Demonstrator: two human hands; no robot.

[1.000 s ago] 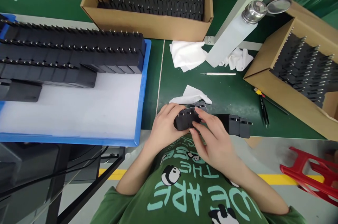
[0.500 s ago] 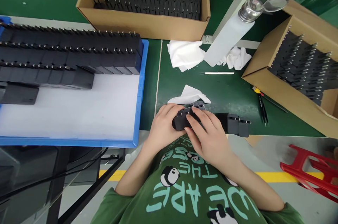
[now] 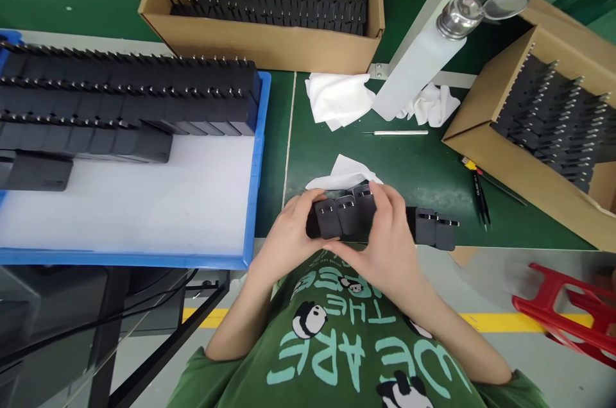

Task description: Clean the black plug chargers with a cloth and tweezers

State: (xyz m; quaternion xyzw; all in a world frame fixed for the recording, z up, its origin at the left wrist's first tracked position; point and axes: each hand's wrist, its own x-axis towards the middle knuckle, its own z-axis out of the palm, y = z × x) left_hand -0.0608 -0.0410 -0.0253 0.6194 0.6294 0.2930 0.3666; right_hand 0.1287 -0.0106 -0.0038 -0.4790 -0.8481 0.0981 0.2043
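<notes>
Both my hands hold a short row of three black plug adapters [image 3: 342, 217] just above the table's near edge. My left hand [image 3: 287, 240] grips the row's left end. My right hand [image 3: 389, 241] clasps its right end, fingers over the top. The adapters' metal prongs face up toward me. A white cloth [image 3: 347, 172] lies right behind them. Two more black adapters [image 3: 436, 228] rest on the green mat to the right of my right hand.
A blue tray [image 3: 254, 177] at left holds rows of black adapters [image 3: 129, 103]. Cardboard boxes [image 3: 269, 42] [image 3: 514, 158] at the back and right hold more. A bottle with a metal cap [image 3: 423, 58], crumpled cloths [image 3: 337, 97], a thin white stick [image 3: 399, 133] and black pens [image 3: 480, 193] lie on the mat. A red stool [image 3: 568, 315] stands lower right.
My right hand slid from on top of the adapters to their right end. The row now shows fully between my two hands and sits slightly lifted.
</notes>
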